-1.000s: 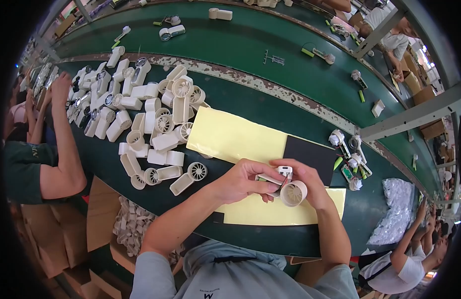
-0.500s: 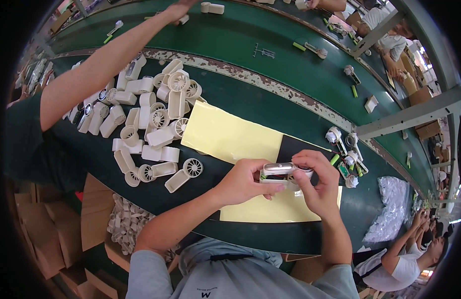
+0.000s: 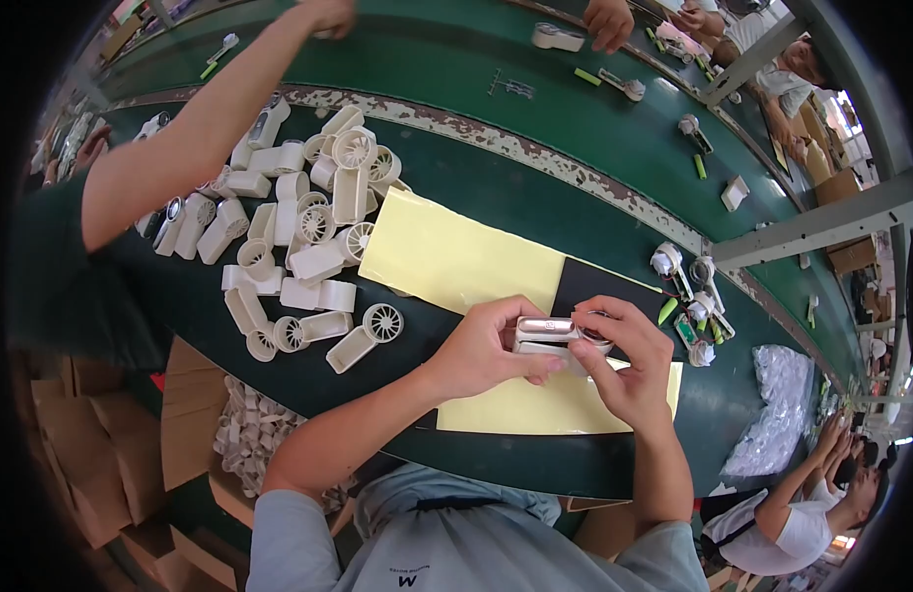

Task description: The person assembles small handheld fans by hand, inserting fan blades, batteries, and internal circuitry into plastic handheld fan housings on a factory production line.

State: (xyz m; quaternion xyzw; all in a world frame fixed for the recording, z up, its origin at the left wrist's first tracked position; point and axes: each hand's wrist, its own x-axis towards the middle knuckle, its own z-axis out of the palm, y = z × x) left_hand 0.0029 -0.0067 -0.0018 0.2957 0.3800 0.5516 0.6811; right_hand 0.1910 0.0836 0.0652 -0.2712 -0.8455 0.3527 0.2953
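Observation:
Between my two hands is a white handheld fan casing point(image 3: 545, 333), held level above a yellow sheet point(image 3: 461, 252) on the table. Its upper shell with a shiny strip lies over the lower shell, with a thin dark gap between them. My left hand point(image 3: 484, 353) grips the handle end, thumb along the near side. My right hand point(image 3: 629, 357) pinches the round head end, fingers on top and thumb in front; they hide part of the head. Right of my hands lie fan inner parts point(image 3: 691, 296) with wires and green batteries.
A heap of white fan shells point(image 3: 313, 232) covers the table's left. A box of small white parts point(image 3: 254, 434) stands below. A clear plastic bag point(image 3: 772, 409) lies at right. A co-worker's arm point(image 3: 195, 148) reaches over the heap toward the green conveyor belt point(image 3: 446, 74).
The casing's two shells have come closer together, and the gap has narrowed. The co-worker's arm at left has drawn back slightly. Another person's hand reaches over the belt at the top.

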